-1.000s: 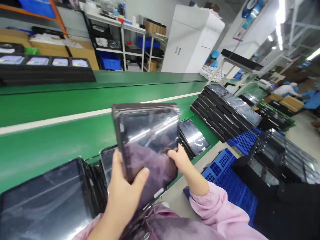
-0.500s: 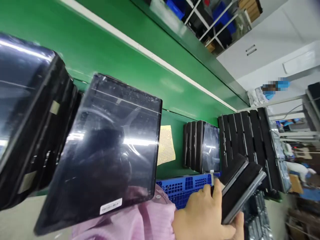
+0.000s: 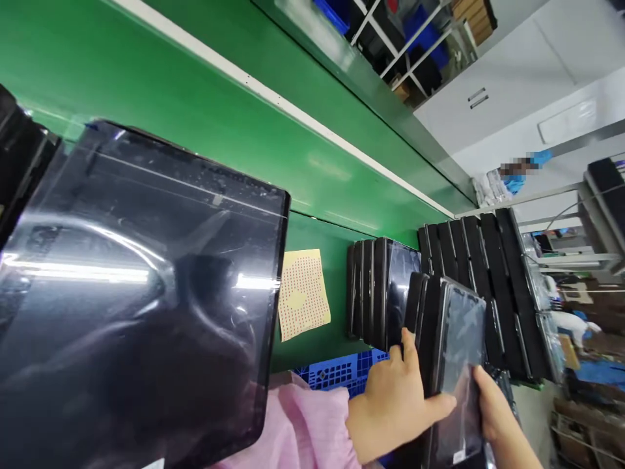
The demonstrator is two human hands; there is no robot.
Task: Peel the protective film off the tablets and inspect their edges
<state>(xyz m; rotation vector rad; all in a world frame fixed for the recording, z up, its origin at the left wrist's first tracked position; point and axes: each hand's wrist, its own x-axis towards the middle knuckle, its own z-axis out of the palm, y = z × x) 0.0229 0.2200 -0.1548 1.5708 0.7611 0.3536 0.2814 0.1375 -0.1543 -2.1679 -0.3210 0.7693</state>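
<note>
My left hand (image 3: 390,404), in a pink sleeve, grips the left side of a small bundle of dark screen panels (image 3: 461,345). Its index finger points up along the edge and its thumb lies over the glossy face. On the other side, my right hand (image 3: 502,420) holds the same bundle, its fingers partly hidden. The panels stand on edge, a pale label low on the front face. Just behind is a row of similar upright panels (image 3: 368,293). A big glossy screen panel (image 3: 161,312) fills the left foreground, separate from my hands.
A creased yellow sheet with red dots (image 3: 303,293) lies on the green bench (image 3: 312,156). Rows of black panels (image 3: 471,251) stand at the far right. A blue plastic crate (image 3: 336,372) is below the bench edge. At far left, dark panels (image 3: 22,156) are stacked.
The held bundle has turned from slanted to nearly upright, and its glossy face now shows. My right hand has come into clearer view on its right side. The camera view has shifted.
</note>
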